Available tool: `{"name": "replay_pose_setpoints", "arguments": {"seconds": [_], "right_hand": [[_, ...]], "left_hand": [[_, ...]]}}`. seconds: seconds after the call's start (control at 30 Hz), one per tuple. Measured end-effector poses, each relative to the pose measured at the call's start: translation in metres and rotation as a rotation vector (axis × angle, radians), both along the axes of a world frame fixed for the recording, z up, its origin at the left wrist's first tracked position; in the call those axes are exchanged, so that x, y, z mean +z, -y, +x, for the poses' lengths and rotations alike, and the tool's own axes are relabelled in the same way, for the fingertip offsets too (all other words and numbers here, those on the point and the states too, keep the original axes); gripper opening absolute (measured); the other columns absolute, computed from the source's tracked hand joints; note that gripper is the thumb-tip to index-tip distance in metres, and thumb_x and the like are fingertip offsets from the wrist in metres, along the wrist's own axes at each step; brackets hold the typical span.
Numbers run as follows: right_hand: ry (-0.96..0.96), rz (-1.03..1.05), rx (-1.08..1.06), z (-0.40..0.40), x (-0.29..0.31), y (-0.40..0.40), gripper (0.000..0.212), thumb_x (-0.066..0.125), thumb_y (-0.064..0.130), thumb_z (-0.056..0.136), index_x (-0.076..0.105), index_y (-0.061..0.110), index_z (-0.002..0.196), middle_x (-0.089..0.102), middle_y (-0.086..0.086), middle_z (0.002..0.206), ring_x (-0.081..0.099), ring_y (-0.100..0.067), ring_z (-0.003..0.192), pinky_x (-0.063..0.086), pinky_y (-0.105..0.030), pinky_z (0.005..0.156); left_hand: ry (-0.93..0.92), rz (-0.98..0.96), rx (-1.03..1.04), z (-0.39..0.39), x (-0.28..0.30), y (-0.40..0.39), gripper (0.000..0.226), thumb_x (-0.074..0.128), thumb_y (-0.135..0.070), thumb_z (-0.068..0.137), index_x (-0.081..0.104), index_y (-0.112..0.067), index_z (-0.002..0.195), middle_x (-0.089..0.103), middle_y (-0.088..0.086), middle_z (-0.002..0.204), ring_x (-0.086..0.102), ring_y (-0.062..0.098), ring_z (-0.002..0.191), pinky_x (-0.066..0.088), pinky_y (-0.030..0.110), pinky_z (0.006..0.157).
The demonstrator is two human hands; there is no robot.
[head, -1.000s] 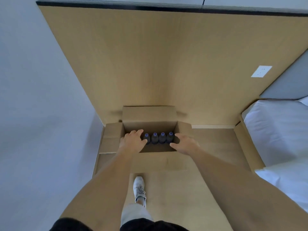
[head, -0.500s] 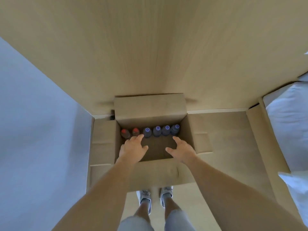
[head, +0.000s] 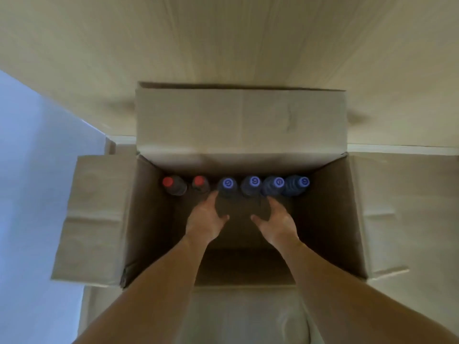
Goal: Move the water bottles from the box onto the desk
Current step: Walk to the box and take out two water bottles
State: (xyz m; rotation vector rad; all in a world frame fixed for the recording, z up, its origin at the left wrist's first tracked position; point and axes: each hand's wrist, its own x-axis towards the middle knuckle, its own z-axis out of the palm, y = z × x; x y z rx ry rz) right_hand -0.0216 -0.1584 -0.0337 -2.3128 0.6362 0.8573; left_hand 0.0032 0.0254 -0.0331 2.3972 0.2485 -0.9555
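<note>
Both hands have descended into the box (head: 149, 219): the left hand (head: 206, 219) and right hand (head: 275, 220), fingers released and empty, now flank the blue-capped bottles (head: 253, 186) at 12 o'clock, so grasping is imminent.

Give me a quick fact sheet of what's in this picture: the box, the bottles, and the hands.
Box: open cardboard box, flaps folded out
Bottles: six upright in a row along the far wall
Caps: two red-capped bottles at left, four blue-capped bottles to their right
Left hand: inside the box, open, near the row
Right hand: inside the box, open
Held: nothing yet
</note>
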Motion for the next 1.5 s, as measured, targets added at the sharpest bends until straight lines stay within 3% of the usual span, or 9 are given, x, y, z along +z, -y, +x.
{"name": "replay_pose_setpoints", "arguments": {"seconds": [0.17, 0.33, 0.47, 0.57, 0.77, 0.97, 1.1, 1.4, 1.5], "right_hand": [[0.064, -0.015, 0.01, 0.015, -0.071, -0.006, 0.09, 0.069, 0.037, 0.091, 0.014, 0.018, 0.16, 0.028, -0.006, 0.162, 0.029, -0.024, 0.148, 0.029, -0.032, 0.115], [0.169, -0.003, -0.036, 0.021, -0.109, -0.015, 0.092, 0.073, 0.025, 0.088, 0.015, 0.016, 0.159, 0.024, -0.006, 0.164, 0.03, -0.024, 0.147, 0.028, -0.029, 0.112], [0.274, -0.033, -0.119, 0.023, -0.123, -0.025, 0.096, 0.076, 0.023, 0.085, 0.016, 0.019, 0.159, 0.021, -0.002, 0.164, 0.036, -0.026, 0.143, 0.037, -0.035, 0.106], [0.288, -0.078, -0.116, 0.027, -0.129, -0.031, 0.094, 0.077, 0.029, 0.083, 0.02, 0.024, 0.158, 0.027, -0.004, 0.157, 0.05, -0.034, 0.129, 0.047, -0.043, 0.093], [0.311, -0.088, -0.152, 0.038, -0.14, -0.034, 0.073, 0.076, 0.029, 0.084, 0.035, 0.018, 0.144, 0.048, -0.01, 0.142, 0.057, -0.038, 0.117, 0.049, -0.045, 0.083], [0.306, -0.137, -0.011, 0.047, -0.143, -0.027, 0.067, 0.069, 0.027, 0.091, 0.037, 0.019, 0.149, 0.049, -0.012, 0.142, 0.054, -0.035, 0.123, 0.047, -0.043, 0.09], [0.302, -0.029, 0.0, 0.023, -0.139, -0.02, 0.06, 0.074, 0.02, 0.087, 0.048, 0.016, 0.141, 0.054, -0.011, 0.138, 0.056, -0.032, 0.122, 0.047, -0.042, 0.095], [0.201, 0.091, 0.028, 0.016, -0.146, -0.012, 0.093, 0.086, 0.018, 0.073, 0.035, 0.02, 0.151, 0.047, -0.006, 0.149, 0.047, -0.026, 0.135, 0.041, -0.036, 0.105], [0.218, 0.092, 0.023, 0.015, -0.151, -0.011, 0.083, 0.086, 0.019, 0.075, 0.042, 0.018, 0.146, 0.054, -0.006, 0.142, 0.05, -0.025, 0.132, 0.042, -0.035, 0.105]], "left_hand": [[0.019, -0.069, 0.137, 0.016, -0.073, 0.01, 0.082, 0.076, -0.024, 0.089, 0.03, -0.026, 0.157, 0.048, 0.008, 0.153, 0.048, 0.031, 0.137, 0.037, 0.034, 0.108], [0.05, -0.108, 0.253, 0.024, -0.119, 0.021, 0.08, 0.076, -0.02, 0.087, 0.033, -0.025, 0.155, 0.051, 0.009, 0.15, 0.051, 0.033, 0.135, 0.038, 0.034, 0.107], [0.124, -0.134, 0.32, 0.025, -0.138, 0.026, 0.089, 0.08, -0.014, 0.082, 0.031, -0.018, 0.157, 0.053, 0.011, 0.148, 0.052, 0.031, 0.135, 0.04, 0.036, 0.11], [0.216, -0.168, 0.347, 0.026, -0.146, 0.029, 0.082, 0.083, -0.013, 0.079, 0.042, -0.008, 0.149, 0.059, 0.014, 0.141, 0.055, 0.031, 0.131, 0.042, 0.037, 0.107], [0.313, -0.178, 0.333, 0.028, -0.151, 0.027, 0.063, 0.083, -0.013, 0.079, 0.056, -0.005, 0.135, 0.065, 0.014, 0.131, 0.06, 0.03, 0.122, 0.045, 0.035, 0.098], [0.285, -0.169, 0.3, 0.022, -0.15, 0.018, 0.062, 0.084, -0.014, 0.079, 0.056, -0.009, 0.135, 0.066, 0.012, 0.129, 0.061, 0.03, 0.121, 0.046, 0.033, 0.094], [0.21, -0.153, 0.302, 0.008, -0.149, 0.009, 0.07, 0.084, -0.015, 0.079, 0.053, -0.011, 0.141, 0.065, 0.011, 0.134, 0.059, 0.028, 0.126, 0.044, 0.031, 0.101], [0.157, -0.097, 0.228, 0.001, -0.155, -0.001, 0.09, 0.087, -0.013, 0.074, 0.04, -0.016, 0.15, 0.061, 0.009, 0.14, 0.056, 0.03, 0.13, 0.044, 0.035, 0.106], [0.203, -0.103, 0.243, 0.001, -0.159, 0.002, 0.082, 0.086, -0.014, 0.076, 0.044, -0.014, 0.147, 0.063, 0.011, 0.136, 0.058, 0.032, 0.127, 0.044, 0.035, 0.102]]}}
